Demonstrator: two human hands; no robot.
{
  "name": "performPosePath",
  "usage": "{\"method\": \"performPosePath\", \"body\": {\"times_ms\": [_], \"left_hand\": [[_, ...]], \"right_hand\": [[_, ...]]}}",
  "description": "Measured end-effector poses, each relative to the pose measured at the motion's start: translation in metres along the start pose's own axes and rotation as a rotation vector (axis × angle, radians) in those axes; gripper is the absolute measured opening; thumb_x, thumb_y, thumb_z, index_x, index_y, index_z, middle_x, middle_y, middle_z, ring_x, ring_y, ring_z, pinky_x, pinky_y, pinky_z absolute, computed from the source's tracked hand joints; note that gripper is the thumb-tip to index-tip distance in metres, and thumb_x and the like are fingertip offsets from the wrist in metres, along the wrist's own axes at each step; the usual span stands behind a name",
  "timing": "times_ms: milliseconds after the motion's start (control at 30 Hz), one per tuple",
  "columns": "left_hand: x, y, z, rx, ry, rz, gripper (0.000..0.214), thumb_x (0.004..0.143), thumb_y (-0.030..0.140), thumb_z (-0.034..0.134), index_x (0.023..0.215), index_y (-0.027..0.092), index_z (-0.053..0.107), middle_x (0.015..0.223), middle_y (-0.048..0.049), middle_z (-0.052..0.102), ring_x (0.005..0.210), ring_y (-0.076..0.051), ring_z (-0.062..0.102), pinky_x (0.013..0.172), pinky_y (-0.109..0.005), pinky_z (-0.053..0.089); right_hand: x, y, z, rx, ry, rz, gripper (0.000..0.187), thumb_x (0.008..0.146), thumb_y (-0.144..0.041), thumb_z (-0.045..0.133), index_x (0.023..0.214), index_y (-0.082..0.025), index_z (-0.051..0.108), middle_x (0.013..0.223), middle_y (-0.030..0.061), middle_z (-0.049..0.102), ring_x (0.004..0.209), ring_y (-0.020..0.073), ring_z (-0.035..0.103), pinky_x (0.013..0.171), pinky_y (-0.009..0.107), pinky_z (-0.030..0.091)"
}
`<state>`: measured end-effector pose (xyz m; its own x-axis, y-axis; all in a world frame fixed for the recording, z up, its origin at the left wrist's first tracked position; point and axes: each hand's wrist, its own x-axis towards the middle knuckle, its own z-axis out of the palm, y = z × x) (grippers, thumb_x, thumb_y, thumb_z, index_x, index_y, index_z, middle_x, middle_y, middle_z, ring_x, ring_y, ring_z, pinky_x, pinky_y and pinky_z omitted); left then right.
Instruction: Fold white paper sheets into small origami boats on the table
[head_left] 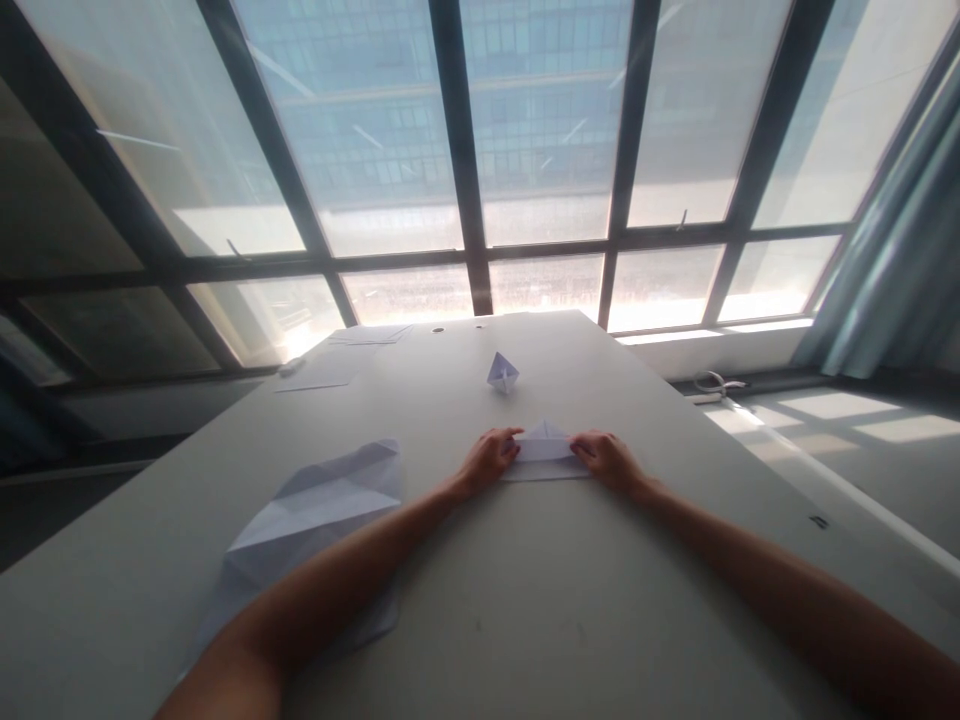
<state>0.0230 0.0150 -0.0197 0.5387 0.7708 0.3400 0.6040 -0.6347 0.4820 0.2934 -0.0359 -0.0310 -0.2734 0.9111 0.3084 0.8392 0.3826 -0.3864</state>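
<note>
A folded sheet of white paper (546, 450) lies on the table in front of me, with a pointed peak at its far side and a flat strip along its near side. My left hand (491, 458) grips its left end, fingers closed at the edge. At the right end, my right hand (600, 458) pinches the paper between thumb and fingers. Just beyond stands a small folded paper boat (502, 372). A large creased sheet of paper (315, 510) rests to the left, partly hidden under my left forearm.
The white table (480, 600) reaches toward the windows. Flat sheets of paper (315, 372) lie at its far left, and two small round holes sit near the far edge. On the floor at right is a coiled cable (716, 382); a curtain (892, 230) hangs beyond.
</note>
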Motion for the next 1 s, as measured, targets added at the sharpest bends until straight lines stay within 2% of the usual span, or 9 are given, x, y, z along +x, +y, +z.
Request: {"method": "performPosePath", "body": {"times_ms": [67, 200, 333, 400, 533, 667, 767, 867, 1000], "left_hand": [[0.001, -0.004, 0.001, 0.032, 0.024, -0.026, 0.04, 0.091, 0.031, 0.056, 0.127, 0.017, 0.064, 0.112, -0.0099, 0.07, 0.105, -0.026, 0.063, 0.099, -0.041, 0.047], [-0.001, -0.001, 0.001, 0.13, -0.002, 0.008, 0.031, 0.092, 0.029, 0.054, 0.117, 0.021, 0.07, 0.108, -0.0094, 0.069, 0.107, -0.027, 0.061, 0.102, -0.043, 0.045], [-0.002, 0.005, -0.001, 0.129, -0.02, 0.134, 0.04, 0.092, 0.017, 0.048, 0.126, 0.024, 0.067, 0.131, -0.0075, 0.062, 0.123, -0.025, 0.055, 0.109, -0.044, 0.041], [-0.002, 0.006, -0.002, 0.053, -0.116, 0.234, 0.043, 0.092, 0.013, 0.044, 0.127, 0.026, 0.067, 0.137, -0.0043, 0.06, 0.126, -0.023, 0.055, 0.111, -0.041, 0.039], [-0.002, 0.008, -0.002, -0.028, -0.242, 0.319, 0.044, 0.096, 0.016, 0.042, 0.134, 0.024, 0.062, 0.143, -0.0038, 0.056, 0.132, -0.022, 0.052, 0.114, -0.037, 0.038], [-0.006, 0.014, -0.001, 0.083, -0.326, 0.323, 0.056, 0.097, 0.02, 0.042, 0.153, 0.022, 0.038, 0.157, -0.0064, 0.035, 0.146, -0.023, 0.033, 0.121, -0.042, 0.025], [-0.009, 0.02, -0.001, 0.157, -0.403, 0.3, 0.061, 0.101, 0.031, 0.038, 0.159, 0.025, 0.018, 0.163, -0.0059, 0.019, 0.151, -0.022, 0.017, 0.123, -0.045, 0.014], [-0.01, 0.024, -0.004, 0.183, -0.436, 0.3, 0.063, 0.104, 0.044, 0.035, 0.159, 0.025, 0.012, 0.164, -0.0066, 0.015, 0.151, -0.022, 0.012, 0.123, -0.045, 0.01], [-0.01, 0.025, -0.006, 0.184, -0.442, 0.315, 0.069, 0.102, 0.055, 0.034, 0.16, 0.024, 0.011, 0.164, -0.0086, 0.013, 0.152, -0.024, 0.012, 0.122, -0.044, 0.009]], "right_hand": [[0.0, 0.0, 0.001, 0.0, 0.059, 0.051, 0.035, 0.096, -0.034, 0.046, 0.12, -0.024, 0.07, 0.117, 0.0097, 0.072, 0.109, 0.0279, 0.065, 0.096, 0.041, 0.048], [-0.001, -0.004, -0.002, -0.042, 0.119, 0.086, 0.04, 0.093, -0.027, 0.05, 0.13, -0.02, 0.062, 0.127, 0.0126, 0.065, 0.12, 0.028, 0.057, 0.105, 0.044, 0.041], [-0.001, -0.01, -0.002, -0.152, 0.157, 0.025, 0.037, 0.093, -0.02, 0.049, 0.125, -0.021, 0.066, 0.144, 0.0134, 0.052, 0.138, 0.0304, 0.039, 0.117, 0.054, 0.022], [-0.001, -0.013, 0.001, -0.146, 0.126, -0.038, 0.036, 0.093, -0.018, 0.047, 0.121, -0.022, 0.07, 0.145, 0.0126, 0.052, 0.138, 0.0298, 0.039, 0.118, 0.054, 0.019], [0.001, -0.016, 0.01, 0.011, -0.002, -0.13, 0.042, 0.094, -0.019, 0.04, 0.125, -0.019, 0.069, 0.136, 0.0109, 0.061, 0.129, 0.027, 0.053, 0.112, 0.047, 0.036], [0.0, -0.024, 0.011, 0.034, -0.115, -0.221, 0.051, 0.094, -0.025, 0.041, 0.143, -0.015, 0.052, 0.15, 0.0113, 0.046, 0.142, 0.0244, 0.039, 0.118, 0.044, 0.029], [-0.001, -0.032, 0.009, 0.0, -0.18, -0.229, 0.057, 0.096, -0.028, 0.039, 0.151, -0.011, 0.039, 0.157, 0.013, 0.035, 0.147, 0.0235, 0.029, 0.121, 0.045, 0.023], [-0.001, -0.036, 0.008, -0.013, -0.215, -0.213, 0.058, 0.098, -0.031, 0.035, 0.153, -0.011, 0.034, 0.159, 0.0131, 0.03, 0.148, 0.0233, 0.025, 0.122, 0.045, 0.02], [0.001, -0.032, 0.01, -0.04, -0.247, -0.151, 0.065, 0.1, -0.044, 0.032, 0.156, -0.013, 0.026, 0.161, 0.0113, 0.023, 0.15, 0.0248, 0.019, 0.122, 0.046, 0.015]]}}
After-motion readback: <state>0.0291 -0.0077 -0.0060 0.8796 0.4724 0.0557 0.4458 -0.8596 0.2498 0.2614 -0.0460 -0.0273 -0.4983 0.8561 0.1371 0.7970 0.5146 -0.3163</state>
